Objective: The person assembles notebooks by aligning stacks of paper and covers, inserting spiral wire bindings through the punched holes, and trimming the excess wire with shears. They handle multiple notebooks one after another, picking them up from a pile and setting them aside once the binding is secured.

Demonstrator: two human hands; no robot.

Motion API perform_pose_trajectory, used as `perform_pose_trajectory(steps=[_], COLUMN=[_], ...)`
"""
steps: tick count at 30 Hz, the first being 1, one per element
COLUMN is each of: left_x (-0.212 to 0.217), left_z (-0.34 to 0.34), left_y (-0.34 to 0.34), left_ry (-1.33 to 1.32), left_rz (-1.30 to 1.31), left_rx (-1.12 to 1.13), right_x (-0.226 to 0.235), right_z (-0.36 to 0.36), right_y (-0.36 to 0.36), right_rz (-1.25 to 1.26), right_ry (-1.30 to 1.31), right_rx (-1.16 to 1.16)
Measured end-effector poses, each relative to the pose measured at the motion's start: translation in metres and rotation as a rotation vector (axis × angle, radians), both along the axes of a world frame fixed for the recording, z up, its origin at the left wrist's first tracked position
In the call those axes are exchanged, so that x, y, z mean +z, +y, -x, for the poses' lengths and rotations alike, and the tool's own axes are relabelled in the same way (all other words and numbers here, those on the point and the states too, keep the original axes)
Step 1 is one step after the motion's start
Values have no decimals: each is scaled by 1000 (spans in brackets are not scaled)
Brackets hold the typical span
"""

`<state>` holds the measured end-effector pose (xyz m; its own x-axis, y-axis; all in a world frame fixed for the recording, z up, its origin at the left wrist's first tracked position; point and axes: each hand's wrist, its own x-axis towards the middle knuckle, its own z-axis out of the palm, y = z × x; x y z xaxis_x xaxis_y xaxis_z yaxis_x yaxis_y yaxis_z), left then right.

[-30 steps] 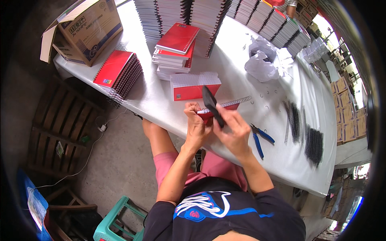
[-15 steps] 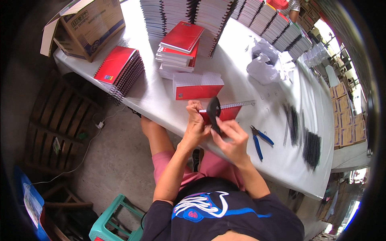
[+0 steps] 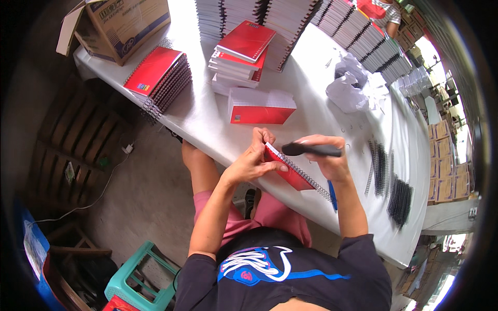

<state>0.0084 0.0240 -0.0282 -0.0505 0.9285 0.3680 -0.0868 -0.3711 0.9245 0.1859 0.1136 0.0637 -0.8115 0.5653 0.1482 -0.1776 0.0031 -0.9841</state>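
We wear a black short-sleeved T-shirt with a white, blue and red print. Our shorts are pink. Forearms are bare.

Two hands work at one white table, the left hand and right hand sharing one red notebook and one black tool. There is one cardboard box, one crumpled white bag and one green stool. Three separate red-topped notebook piles lie near; the taller stacks behind and the black wire spirals are too many to count.
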Motion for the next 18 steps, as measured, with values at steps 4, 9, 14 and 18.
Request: perform_pose_trajectory(steps=[4, 9, 14, 18], left_x=[0, 4, -4, -1], left_z=[1, 1, 2, 1], left_y=[0, -1, -1, 1], left_ry=[-36, 10, 23, 125], left_rz=[3, -32, -20, -9], left_rx=[3, 60, 18, 129], right_x=[-18, -10, -10, -13], right_z=[9, 17, 15, -11], right_y=[0, -7, -8, 10], right_rz=[-195, -361, -364, -560], right_ry=[-265, -411, -168, -358], right_rx=[-53, -131, -132, -439])
